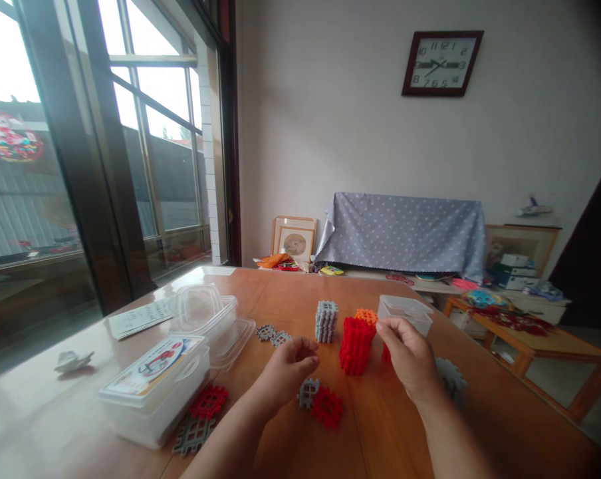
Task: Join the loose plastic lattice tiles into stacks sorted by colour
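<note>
My left hand (pixel 291 372) hovers over the table with its fingers loosely curled, thumb and fingertips apart, nothing visible between them. Just below it lie a grey notched lattice piece (pixel 308 393) and a red gear-shaped piece (pixel 328 407). My right hand (pixel 407 349) has thumb and index finger pinched together beside an orange lattice piece (pixel 366 317); what they grip, if anything, is hidden. Some red plastic (pixel 386 354) shows under those fingers, partly covered. Between the hands stands a stack of red lattice pieces (pixel 355 346), with a grey stack (pixel 326 322) behind to its left.
Left on the wooden table (pixel 280 446) are a lidded plastic box (pixel 153 379), open clear containers (pixel 215 319), a paper card (pixel 143 318) and red and grey pieces (pixel 209 402). A clear box (pixel 405 313) and grey gear piece (pixel 451 374) flank my right hand.
</note>
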`<state>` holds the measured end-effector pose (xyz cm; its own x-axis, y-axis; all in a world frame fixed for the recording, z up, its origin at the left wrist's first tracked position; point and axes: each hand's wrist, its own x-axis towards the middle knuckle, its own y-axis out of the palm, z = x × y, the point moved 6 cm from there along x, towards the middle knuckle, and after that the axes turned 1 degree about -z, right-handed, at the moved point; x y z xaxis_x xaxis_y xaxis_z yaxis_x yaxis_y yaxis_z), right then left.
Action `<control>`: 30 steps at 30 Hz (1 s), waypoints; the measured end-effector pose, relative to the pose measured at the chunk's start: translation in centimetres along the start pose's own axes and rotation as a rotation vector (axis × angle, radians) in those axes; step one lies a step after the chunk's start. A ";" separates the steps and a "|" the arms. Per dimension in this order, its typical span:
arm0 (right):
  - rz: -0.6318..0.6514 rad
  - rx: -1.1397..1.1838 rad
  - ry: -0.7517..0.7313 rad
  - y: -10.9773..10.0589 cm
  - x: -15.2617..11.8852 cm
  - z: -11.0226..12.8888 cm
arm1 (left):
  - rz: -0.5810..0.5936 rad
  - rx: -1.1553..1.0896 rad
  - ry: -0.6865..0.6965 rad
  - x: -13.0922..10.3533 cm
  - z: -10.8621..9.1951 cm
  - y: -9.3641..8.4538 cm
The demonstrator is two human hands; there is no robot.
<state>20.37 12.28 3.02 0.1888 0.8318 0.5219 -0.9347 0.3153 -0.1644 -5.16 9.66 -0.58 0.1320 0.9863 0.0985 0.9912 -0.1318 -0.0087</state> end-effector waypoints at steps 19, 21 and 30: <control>0.346 0.008 -0.005 4.8 -2.5 1.9 | -0.029 0.684 0.488 -1.4 -2.8 1.1; 0.422 0.006 0.028 5.6 -2.9 1.4 | -0.100 0.650 0.554 -1.5 -3.2 0.9; 0.543 0.113 0.240 7.3 -4.3 1.2 | -0.145 0.453 0.600 -1.8 -3.2 0.9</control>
<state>12.39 10.43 0.60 -0.2742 0.9442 0.1827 -0.9401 -0.2232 -0.2578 -4.55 7.48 2.41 0.1034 0.7509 0.6523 0.9205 0.1763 -0.3488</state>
